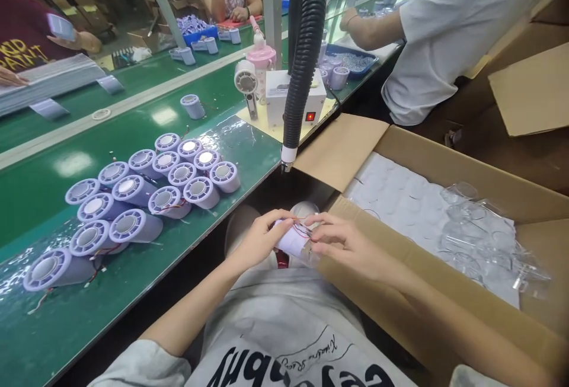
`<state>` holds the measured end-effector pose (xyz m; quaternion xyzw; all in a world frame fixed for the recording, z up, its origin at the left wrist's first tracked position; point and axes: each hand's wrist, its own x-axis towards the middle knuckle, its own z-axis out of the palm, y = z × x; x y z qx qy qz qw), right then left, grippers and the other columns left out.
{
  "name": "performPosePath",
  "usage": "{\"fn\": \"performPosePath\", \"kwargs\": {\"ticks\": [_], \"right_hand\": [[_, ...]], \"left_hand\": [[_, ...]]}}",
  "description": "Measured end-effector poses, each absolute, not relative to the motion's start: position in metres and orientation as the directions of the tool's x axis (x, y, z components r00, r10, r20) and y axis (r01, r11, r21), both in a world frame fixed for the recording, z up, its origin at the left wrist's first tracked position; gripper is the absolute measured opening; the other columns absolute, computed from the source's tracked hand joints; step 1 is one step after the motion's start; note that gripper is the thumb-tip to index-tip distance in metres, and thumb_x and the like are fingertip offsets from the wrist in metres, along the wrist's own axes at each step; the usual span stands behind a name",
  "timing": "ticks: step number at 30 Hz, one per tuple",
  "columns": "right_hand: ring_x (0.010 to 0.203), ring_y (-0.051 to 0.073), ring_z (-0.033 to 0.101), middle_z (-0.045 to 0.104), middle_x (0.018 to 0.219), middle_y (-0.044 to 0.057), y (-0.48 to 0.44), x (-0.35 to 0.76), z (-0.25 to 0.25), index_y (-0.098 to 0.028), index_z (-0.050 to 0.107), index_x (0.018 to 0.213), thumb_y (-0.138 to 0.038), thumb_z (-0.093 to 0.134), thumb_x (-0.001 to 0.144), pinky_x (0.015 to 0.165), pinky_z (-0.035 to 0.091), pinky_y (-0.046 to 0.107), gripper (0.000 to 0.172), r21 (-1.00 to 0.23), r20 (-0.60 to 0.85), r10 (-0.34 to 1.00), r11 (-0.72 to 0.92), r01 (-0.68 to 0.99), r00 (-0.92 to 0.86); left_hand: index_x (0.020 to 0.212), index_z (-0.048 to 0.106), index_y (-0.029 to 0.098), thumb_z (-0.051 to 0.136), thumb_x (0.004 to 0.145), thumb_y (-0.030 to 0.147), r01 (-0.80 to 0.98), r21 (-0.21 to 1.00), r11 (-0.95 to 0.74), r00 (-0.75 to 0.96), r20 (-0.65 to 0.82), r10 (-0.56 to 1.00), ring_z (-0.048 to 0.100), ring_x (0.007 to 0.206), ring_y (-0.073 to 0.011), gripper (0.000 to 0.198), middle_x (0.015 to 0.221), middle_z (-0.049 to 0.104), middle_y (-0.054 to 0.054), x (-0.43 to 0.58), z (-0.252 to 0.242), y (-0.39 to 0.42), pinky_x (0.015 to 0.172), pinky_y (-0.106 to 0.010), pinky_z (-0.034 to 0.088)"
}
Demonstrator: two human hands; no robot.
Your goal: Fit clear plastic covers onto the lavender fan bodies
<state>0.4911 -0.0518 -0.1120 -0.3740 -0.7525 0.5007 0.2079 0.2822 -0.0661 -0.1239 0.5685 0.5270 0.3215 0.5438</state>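
Note:
Over my lap I hold a purple cylindrical fan housing (294,242) with thin red and dark wires at its upper side. My left hand (269,234) is closed around its left end, thumb lying along the top. The fingers of my right hand (335,237) pinch at the wires by the right end; which wire they grip is too small to tell. To the left, several similar purple housings (128,225) stand in rows on the green bench, round grilles facing up, some with red wires trailing.
An open cardboard box (444,156) with clear plastic pieces (466,245) stands right of me. A black corrugated hose (302,49) hangs ahead, before a white device (278,99) with a red switch. A co-worker in a white shirt (457,31) sits at the right; others are across the bench.

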Motion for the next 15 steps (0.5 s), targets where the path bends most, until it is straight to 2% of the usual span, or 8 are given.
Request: {"fn": "performPosePath", "kwargs": {"ticks": [1, 3, 6, 9, 11, 13, 15], "right_hand": [[0.108, 0.026, 0.058, 0.055, 0.122, 0.007, -0.053, 0.491, -0.114, -0.022, 0.071, 0.087, -0.037, 0.064, 0.088, 0.090, 0.049, 0.038, 0.017, -0.895, -0.044, 0.781, 0.246, 0.372, -0.623], [0.110, 0.028, 0.058, 0.057, 0.124, 0.008, -0.056, 0.491, -0.119, -0.022, 0.071, 0.097, -0.035, 0.069, 0.084, 0.095, 0.048, 0.041, 0.019, -0.846, -0.023, 0.785, 0.314, 0.430, -0.619], [0.103, 0.027, 0.062, 0.062, 0.115, 0.009, -0.057, 0.499, -0.124, -0.021, 0.069, 0.108, -0.032, 0.059, 0.090, 0.092, 0.051, 0.042, 0.024, -0.744, 0.018, 0.804, 0.408, 0.529, -0.595], [0.109, 0.029, 0.059, 0.057, 0.122, 0.013, -0.054, 0.510, -0.127, -0.020, 0.060, 0.126, -0.030, 0.050, 0.093, 0.094, 0.050, 0.045, 0.036, -0.632, 0.138, 0.831, 0.493, 0.598, -0.539], [0.117, 0.031, 0.054, 0.050, 0.132, 0.014, -0.052, 0.512, -0.128, -0.022, 0.054, 0.134, -0.028, 0.048, 0.093, 0.096, 0.049, 0.048, 0.042, -0.554, 0.177, 0.791, 0.572, 0.605, -0.586], [0.119, 0.033, 0.051, 0.045, 0.138, 0.014, -0.052, 0.510, -0.128, -0.025, 0.055, 0.134, -0.024, 0.049, 0.090, 0.094, 0.049, 0.051, 0.045, -0.485, 0.125, 0.748, 0.619, 0.618, -0.652], [0.119, 0.035, 0.051, 0.043, 0.141, 0.013, -0.052, 0.504, -0.127, -0.025, 0.059, 0.129, -0.021, 0.052, 0.086, 0.093, 0.050, 0.052, 0.043, -0.466, 0.009, 0.724, 0.613, 0.637, -0.690]], "left_hand": [[0.098, 0.067, 0.017, 0.048, 0.090, 0.042, 0.237, 0.952, 0.192, 0.216, -0.244, 0.945, 0.054, 0.066, -0.0117, 0.032, 0.087, 0.063, -0.003, 0.283, -0.126, -0.066, 0.051, -0.021, 0.044], [0.098, 0.066, 0.017, 0.047, 0.089, 0.044, 0.247, 0.941, 0.232, 0.187, -0.281, 0.941, 0.052, 0.062, -0.0112, 0.034, 0.085, 0.061, -0.003, 0.284, -0.130, -0.065, 0.043, -0.019, 0.040], [0.094, 0.067, 0.017, 0.047, 0.086, 0.045, 0.259, 0.917, 0.303, 0.165, -0.351, 0.922, 0.051, 0.060, -0.0111, 0.035, 0.083, 0.061, -0.003, 0.278, -0.136, -0.060, 0.039, -0.018, 0.038], [0.094, 0.067, 0.017, 0.044, 0.085, 0.043, 0.247, 0.884, 0.397, 0.193, -0.446, 0.874, 0.050, 0.055, -0.0104, 0.036, 0.078, 0.061, -0.003, 0.271, -0.144, -0.054, 0.036, -0.017, 0.033], [0.093, 0.068, 0.016, 0.044, 0.084, 0.041, 0.266, 0.873, 0.410, 0.256, -0.474, 0.843, 0.051, 0.054, -0.0106, 0.036, 0.075, 0.061, -0.003, 0.270, -0.148, -0.052, 0.035, -0.017, 0.031], [0.090, 0.070, 0.015, 0.046, 0.083, 0.039, 0.298, 0.870, 0.393, 0.327, -0.480, 0.814, 0.050, 0.053, -0.0108, 0.034, 0.070, 0.060, -0.003, 0.273, -0.150, -0.052, 0.036, -0.018, 0.031], [0.086, 0.071, 0.016, 0.049, 0.083, 0.037, 0.327, 0.881, 0.342, 0.376, -0.453, 0.808, 0.052, 0.057, -0.0113, 0.031, 0.072, 0.061, -0.002, 0.277, -0.149, -0.052, 0.042, -0.019, 0.036]]}}
